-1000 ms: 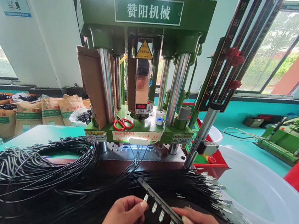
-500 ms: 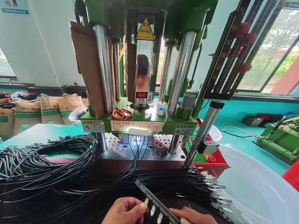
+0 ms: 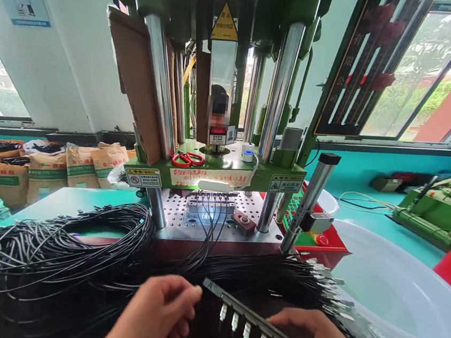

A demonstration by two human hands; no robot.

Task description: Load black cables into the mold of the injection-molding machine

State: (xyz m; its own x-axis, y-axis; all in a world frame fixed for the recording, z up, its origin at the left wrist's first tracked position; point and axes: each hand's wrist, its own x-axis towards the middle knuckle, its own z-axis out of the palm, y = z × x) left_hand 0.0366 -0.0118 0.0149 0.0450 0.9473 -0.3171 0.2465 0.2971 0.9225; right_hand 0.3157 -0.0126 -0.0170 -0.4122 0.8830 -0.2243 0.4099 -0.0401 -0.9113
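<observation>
My right hand (image 3: 312, 337) grips a narrow black bar (image 3: 243, 310) marked "A" at its upper left end, thumb and fingers pressed on its lower right part. Several small metal connectors (image 3: 246, 331) hang in a row from the bar's lower edge. My left hand (image 3: 160, 310) is apart from the bar, just left of its marked end. Its thumb and index finger are pinched and the other fingers curled; what they hold, if anything, I cannot make out. Black cables (image 3: 255, 269) lie behind the bar, their metal ends (image 3: 331, 293) bunched at the right.
A green press (image 3: 217, 168) stands ahead, with red-handled scissors (image 3: 188, 158) on its plate. Beneath it, cables run from a lit metal fixture (image 3: 211, 210). A cable coil (image 3: 81, 234) lies left, a white tub (image 3: 391, 283) right. A red control panel (image 3: 322, 242) sits beside the press.
My left hand has come off the connector at the bar's upper end and moved left. The right hand keeps its hold on the bar. The view has shifted slightly.
</observation>
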